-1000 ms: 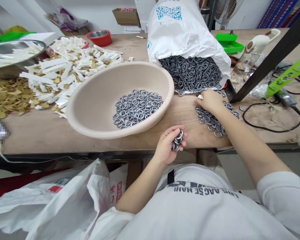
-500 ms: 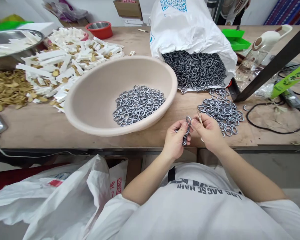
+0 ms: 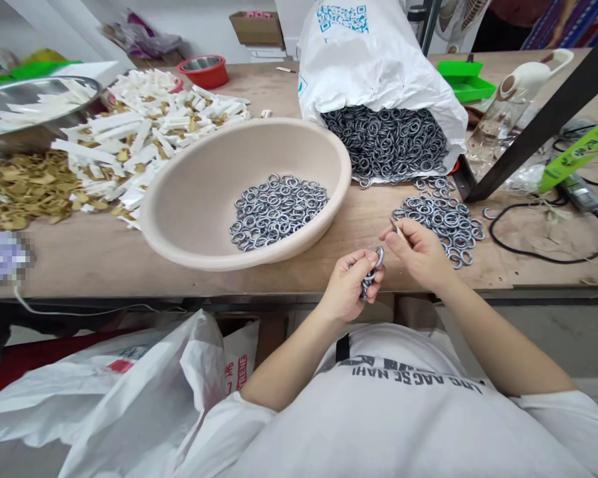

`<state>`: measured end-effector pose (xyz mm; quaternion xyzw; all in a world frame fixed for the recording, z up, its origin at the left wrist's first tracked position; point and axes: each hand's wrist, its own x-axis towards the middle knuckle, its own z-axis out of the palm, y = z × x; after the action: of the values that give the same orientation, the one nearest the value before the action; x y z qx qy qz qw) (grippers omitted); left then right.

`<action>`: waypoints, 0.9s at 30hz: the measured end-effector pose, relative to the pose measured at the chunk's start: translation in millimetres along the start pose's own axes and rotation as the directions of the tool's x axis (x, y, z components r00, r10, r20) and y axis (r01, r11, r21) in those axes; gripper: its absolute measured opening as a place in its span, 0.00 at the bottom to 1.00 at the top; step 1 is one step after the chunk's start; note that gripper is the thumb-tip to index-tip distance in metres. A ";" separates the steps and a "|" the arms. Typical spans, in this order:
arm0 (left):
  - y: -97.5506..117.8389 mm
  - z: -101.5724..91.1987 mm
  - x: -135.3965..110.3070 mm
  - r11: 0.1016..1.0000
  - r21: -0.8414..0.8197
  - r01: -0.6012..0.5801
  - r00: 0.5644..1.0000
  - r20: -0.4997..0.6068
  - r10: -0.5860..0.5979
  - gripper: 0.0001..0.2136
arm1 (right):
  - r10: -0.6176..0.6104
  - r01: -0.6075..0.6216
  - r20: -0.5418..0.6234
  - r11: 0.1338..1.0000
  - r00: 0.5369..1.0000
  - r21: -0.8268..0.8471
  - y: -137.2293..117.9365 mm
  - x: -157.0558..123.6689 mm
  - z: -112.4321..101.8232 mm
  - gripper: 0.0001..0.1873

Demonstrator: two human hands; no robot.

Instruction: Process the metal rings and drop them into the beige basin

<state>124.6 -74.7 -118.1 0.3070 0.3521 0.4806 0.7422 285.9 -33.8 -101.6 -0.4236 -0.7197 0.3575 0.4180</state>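
A worker's left hand (image 3: 349, 289) curls closed around a small bunch of steel rings (image 3: 370, 282), one ring standing up at the fingertips. The right hand (image 3: 418, 255), thumb and forefinger pressed together, pinches a thin pale sliver (image 3: 397, 230), too small to identify. Just beyond, on a plywood workbench (image 3: 80, 259), lies a loose heap of rings (image 3: 441, 222). A shallow beige basin (image 3: 179, 226) holds a layer of rings (image 3: 278, 212) covering only its bottom, while a far larger mass of rings (image 3: 386, 143) fills the mouth of a white sack (image 3: 373, 60) lying on its side. Half a second earlier the hands met at the fingertips; now they stand slightly apart.
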 end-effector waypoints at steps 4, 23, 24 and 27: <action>0.1 -2.4 -1.3 1.000 -0.012 -0.003 1.000 0.001 0.003 0.17 | -0.146 0.175 0.123 0.947 0.982 -0.271 -8.2 -17.3 -8.2 0.20; -2.0 -1.0 -12.1 0.998 0.003 0.061 0.998 -0.006 -0.061 0.12 | 0.044 -0.096 -0.092 0.716 0.995 -0.691 63.7 65.8 -35.5 0.18; -1.7 -3.4 -10.1 0.998 -0.010 0.060 0.998 -0.035 -0.060 0.12 | 0.053 -0.097 -0.085 0.709 0.995 -0.698 66.1 75.0 -36.3 0.17; -0.3 -11.9 -3.2 0.998 -0.060 0.031 0.990 -0.137 -0.039 0.17 | 0.071 -0.106 -0.080 0.728 0.994 -0.677 67.2 93.8 -37.7 0.12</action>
<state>114.1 -76.4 -124.4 0.2451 0.3940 0.4974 0.7330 313.6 83.5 -117.0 -0.5894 -0.7693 0.0788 0.2337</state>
